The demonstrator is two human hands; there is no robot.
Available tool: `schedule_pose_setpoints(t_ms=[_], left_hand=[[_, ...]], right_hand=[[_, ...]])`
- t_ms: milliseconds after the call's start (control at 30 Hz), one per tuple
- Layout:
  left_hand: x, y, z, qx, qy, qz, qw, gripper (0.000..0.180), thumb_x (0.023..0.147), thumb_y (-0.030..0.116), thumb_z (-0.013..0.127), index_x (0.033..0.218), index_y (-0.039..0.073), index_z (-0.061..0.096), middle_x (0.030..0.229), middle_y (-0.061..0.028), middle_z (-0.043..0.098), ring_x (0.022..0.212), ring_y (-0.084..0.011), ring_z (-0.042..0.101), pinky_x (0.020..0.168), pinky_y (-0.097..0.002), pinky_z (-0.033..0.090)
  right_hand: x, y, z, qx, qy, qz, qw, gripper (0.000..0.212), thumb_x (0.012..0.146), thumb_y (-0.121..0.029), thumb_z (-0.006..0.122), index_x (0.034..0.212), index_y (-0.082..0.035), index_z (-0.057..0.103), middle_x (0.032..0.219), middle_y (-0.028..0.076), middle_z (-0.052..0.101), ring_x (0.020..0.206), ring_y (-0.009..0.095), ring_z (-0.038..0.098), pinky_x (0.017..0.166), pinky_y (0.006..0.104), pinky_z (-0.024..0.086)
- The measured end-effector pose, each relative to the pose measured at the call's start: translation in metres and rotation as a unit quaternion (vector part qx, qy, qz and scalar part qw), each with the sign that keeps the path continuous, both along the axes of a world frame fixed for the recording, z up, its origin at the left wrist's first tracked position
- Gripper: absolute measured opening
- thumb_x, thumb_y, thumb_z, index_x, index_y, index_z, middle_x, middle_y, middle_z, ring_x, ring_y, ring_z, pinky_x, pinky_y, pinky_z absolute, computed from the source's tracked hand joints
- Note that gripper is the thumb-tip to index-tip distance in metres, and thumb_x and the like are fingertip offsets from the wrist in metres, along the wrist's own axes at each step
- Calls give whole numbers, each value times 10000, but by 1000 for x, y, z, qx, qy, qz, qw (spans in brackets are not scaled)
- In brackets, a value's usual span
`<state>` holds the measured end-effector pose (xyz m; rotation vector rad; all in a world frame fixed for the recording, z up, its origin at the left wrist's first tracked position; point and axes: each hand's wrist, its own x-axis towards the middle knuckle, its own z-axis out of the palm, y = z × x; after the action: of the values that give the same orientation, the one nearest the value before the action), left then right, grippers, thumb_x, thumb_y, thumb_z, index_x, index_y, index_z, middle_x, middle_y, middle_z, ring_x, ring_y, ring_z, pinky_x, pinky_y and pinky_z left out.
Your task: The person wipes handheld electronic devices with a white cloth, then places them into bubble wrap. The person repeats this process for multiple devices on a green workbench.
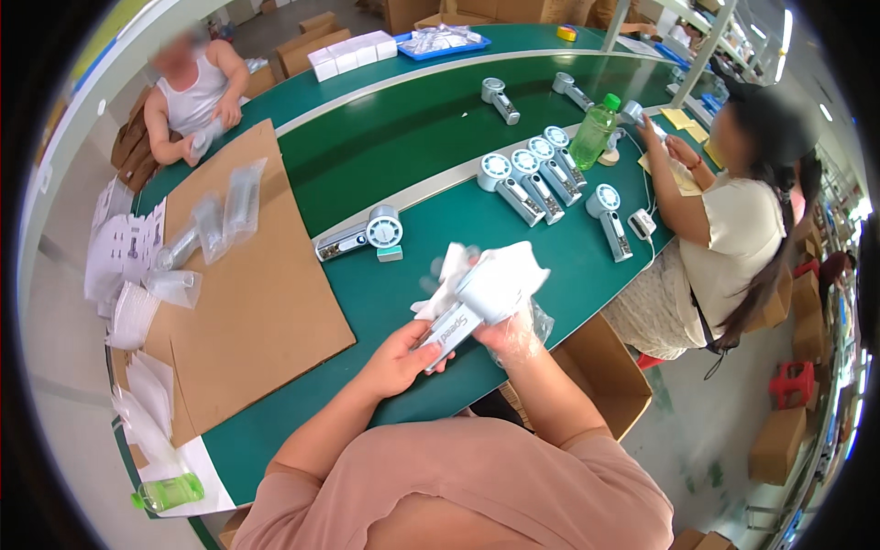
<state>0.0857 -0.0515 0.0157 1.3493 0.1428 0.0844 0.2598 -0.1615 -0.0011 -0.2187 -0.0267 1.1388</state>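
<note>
In front of me, my left hand (396, 360) is closed around the handle of a silver-grey handheld fan (451, 336), which is tilted with its round head away from me. My right hand (510, 335) is at the fan's head, gripping a white cloth (515, 273) that covers much of it; most of its fingers are hidden. Crinkled clear plastic (543, 323) shows beside that hand. The cloth's left edge is blurred. Beyond my left hand, another handheld fan (383, 227) lies with its head on a small teal block (390, 253).
Several fans (525, 163) lie in a row ahead, near a green bottle (594, 133). A cardboard sheet (266, 339) with bagged items (243, 197) covers the left side. A co-worker (747, 202) sits right, another (197, 87) far left. An open carton (596, 371) stands below the table edge.
</note>
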Motion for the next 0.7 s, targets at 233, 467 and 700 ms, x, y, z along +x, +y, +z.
schedule_pose_setpoints(t_ms=[233,467,700], left_hand=[[23,-10,-5,222,15,153,963,470,913,220,598,1272,-22,415,1024,-144,616,798,-188,605,720,-307,498],[-12,-11,-4,2,103,107,989,250,914,191,584,1054,-1,507,837,-96,608,748,-179,601,697,-309,499],[-55,16,2,16,44,52,998,165,896,82,514,1037,20,570,883,-61,596,790,-135,594,719,-279,497]], right_hand=[[-38,16,4,-108,-149,-122,975,441,953,-351,508,1299,-81,466,1229,80,561,1138,248,537,961,435,442],[-39,14,24,-178,-288,-113,934,539,877,-310,623,1279,2,446,1116,154,596,967,263,611,783,421,534],[-91,34,-6,-262,-362,-19,894,506,809,-59,646,1266,23,446,1043,159,614,839,248,637,722,369,546]])
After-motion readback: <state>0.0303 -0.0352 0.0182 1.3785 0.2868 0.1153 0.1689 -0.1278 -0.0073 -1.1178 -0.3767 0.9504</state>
